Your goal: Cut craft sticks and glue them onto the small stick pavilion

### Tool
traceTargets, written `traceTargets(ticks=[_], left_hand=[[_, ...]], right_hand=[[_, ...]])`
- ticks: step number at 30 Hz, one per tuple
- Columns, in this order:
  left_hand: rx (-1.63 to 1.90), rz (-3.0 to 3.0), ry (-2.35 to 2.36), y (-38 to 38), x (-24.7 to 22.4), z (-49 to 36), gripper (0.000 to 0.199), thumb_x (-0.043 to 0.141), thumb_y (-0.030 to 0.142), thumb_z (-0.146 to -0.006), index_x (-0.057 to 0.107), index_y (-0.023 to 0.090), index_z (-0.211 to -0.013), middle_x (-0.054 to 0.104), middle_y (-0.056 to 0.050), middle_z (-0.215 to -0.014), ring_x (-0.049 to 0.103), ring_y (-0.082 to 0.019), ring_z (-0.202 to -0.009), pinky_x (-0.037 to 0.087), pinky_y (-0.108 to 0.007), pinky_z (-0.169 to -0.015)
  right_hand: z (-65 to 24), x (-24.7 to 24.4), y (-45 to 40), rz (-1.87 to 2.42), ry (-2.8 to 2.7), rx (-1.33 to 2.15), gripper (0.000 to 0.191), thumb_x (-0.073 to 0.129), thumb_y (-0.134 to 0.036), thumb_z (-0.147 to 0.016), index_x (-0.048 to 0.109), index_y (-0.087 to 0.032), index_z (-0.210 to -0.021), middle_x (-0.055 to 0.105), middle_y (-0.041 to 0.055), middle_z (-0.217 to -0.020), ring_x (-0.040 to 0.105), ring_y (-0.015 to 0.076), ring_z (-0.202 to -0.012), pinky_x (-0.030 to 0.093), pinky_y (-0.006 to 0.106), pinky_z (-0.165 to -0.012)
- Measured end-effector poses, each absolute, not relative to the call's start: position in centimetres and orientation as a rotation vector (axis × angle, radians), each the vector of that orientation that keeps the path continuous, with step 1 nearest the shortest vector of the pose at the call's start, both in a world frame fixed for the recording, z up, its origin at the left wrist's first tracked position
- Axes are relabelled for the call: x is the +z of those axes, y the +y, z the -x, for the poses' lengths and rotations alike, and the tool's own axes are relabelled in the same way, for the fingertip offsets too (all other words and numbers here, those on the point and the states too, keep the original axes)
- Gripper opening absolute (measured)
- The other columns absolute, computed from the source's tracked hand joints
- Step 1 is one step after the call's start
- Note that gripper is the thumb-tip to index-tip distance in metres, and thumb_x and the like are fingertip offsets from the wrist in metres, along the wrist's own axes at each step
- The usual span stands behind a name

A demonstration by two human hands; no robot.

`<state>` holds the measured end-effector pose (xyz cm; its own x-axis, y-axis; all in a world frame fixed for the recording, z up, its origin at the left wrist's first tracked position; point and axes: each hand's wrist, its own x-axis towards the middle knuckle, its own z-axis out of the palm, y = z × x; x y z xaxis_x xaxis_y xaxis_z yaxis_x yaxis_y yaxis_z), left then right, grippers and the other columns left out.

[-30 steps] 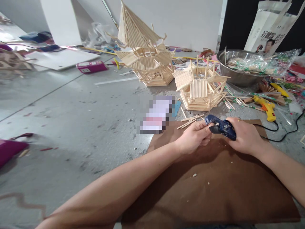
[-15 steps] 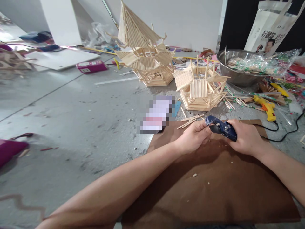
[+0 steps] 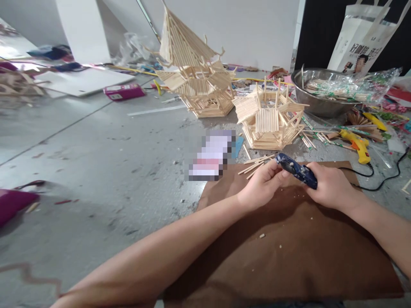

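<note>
My right hand (image 3: 327,184) is wrapped round a scuffed dark blue hand cutter (image 3: 298,170), whose head points left and up. My left hand (image 3: 265,182) is closed in a pinch right at the cutter's head; whatever lies between its fingers is hidden. Both hands are above a brown sheet (image 3: 276,265). Just beyond my left hand lie several thin wooden sticks (image 3: 253,164). Behind them stands a six-sided stick model (image 3: 268,119) with upright posts. A taller stick pagoda (image 3: 195,81) with a pointed roof rises farther back.
A yellow glue gun (image 3: 359,147) lies at right, its black cord running beside the sheet. A metal bowl (image 3: 321,107) holds wrapped sticks. Left of the sheet is a blurred-out phone (image 3: 210,154). Purple packages (image 3: 123,92) and a white paper bag (image 3: 359,42) are farther off.
The dark lower part of the cutter's head has closed up towards the upper part. My left thumb has shifted slightly right against it. Otherwise both hands stay in place.
</note>
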<state>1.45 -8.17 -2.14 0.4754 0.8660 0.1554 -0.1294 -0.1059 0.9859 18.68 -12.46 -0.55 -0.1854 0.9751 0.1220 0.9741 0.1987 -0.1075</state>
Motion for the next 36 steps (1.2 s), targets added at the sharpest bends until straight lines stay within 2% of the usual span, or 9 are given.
traceTargets(ticks=[3, 7, 11, 14, 24, 36], left_hand=[[1.000, -1.480, 0.734, -8.3, -2.0, -1.5, 0.024, 0.057, 0.038, -0.075, 0.061, 0.015, -0.076, 0.057, -0.002, -0.074, 0.049, -0.012, -0.073, 0.039, -0.023, -0.073], [0.978, -1.455, 0.747, -8.4, -1.6, -1.2, 0.029, 0.058, 0.042, -0.073, 0.060, 0.015, -0.065, 0.052, 0.000, -0.062, 0.046, -0.011, -0.064, 0.038, -0.022, -0.062], [0.881, -1.332, 0.694, -8.3, -1.7, -0.8, 0.033, 0.062, 0.044, -0.068, 0.054, 0.015, -0.055, 0.038, 0.004, -0.046, 0.034, -0.007, -0.048, 0.026, -0.020, -0.045], [0.810, -1.229, 0.643, -8.0, -2.0, -0.8, 0.034, 0.065, 0.046, -0.064, 0.053, 0.015, -0.058, 0.030, 0.007, -0.042, 0.024, -0.004, -0.041, 0.017, -0.020, -0.040], [0.708, -1.135, 0.577, -7.5, -1.9, -0.9, 0.038, 0.069, 0.042, -0.061, 0.045, 0.014, -0.053, 0.032, 0.008, -0.041, 0.024, -0.002, -0.038, 0.017, -0.019, -0.039], [0.572, -0.941, 0.548, -7.5, -2.3, -0.8, 0.043, 0.069, 0.041, -0.061, 0.035, 0.016, -0.052, 0.024, 0.009, -0.042, 0.018, -0.001, -0.035, 0.012, -0.017, -0.036]], right_hand=[[-18.7, -0.6, -12.4, 1.880, -2.298, 0.005, 0.033, 0.047, -0.031, -0.070, 0.049, -0.019, -0.101, 0.066, 0.0055, -0.081, 0.061, 0.0224, -0.072, 0.034, 0.029, -0.055], [-18.7, -0.6, -12.4, 1.847, -2.312, -0.015, 0.035, 0.047, -0.029, -0.069, 0.046, -0.018, -0.102, 0.065, 0.0069, -0.086, 0.060, 0.0234, -0.077, 0.034, 0.029, -0.055], [-18.8, -0.6, -12.5, 1.787, -2.321, 0.009, 0.036, 0.046, -0.029, -0.069, 0.044, -0.018, -0.103, 0.064, 0.0075, -0.091, 0.059, 0.0238, -0.080, 0.036, 0.030, -0.058], [-19.0, -0.8, -12.4, 1.740, -2.327, 0.012, 0.036, 0.047, -0.029, -0.069, 0.044, -0.018, -0.104, 0.063, 0.0081, -0.094, 0.059, 0.0236, -0.081, 0.037, 0.030, -0.060], [-19.7, -1.1, -12.0, 1.646, -2.408, 0.031, 0.043, 0.048, -0.031, -0.072, 0.039, -0.015, -0.111, 0.060, 0.0112, -0.099, 0.057, 0.0244, -0.084, 0.039, 0.033, -0.066], [-19.7, -1.1, -11.7, 1.506, -2.414, -0.035, 0.044, 0.049, -0.031, -0.072, 0.037, -0.014, -0.111, 0.058, 0.0135, -0.099, 0.055, 0.0252, -0.088, 0.041, 0.035, -0.073]])
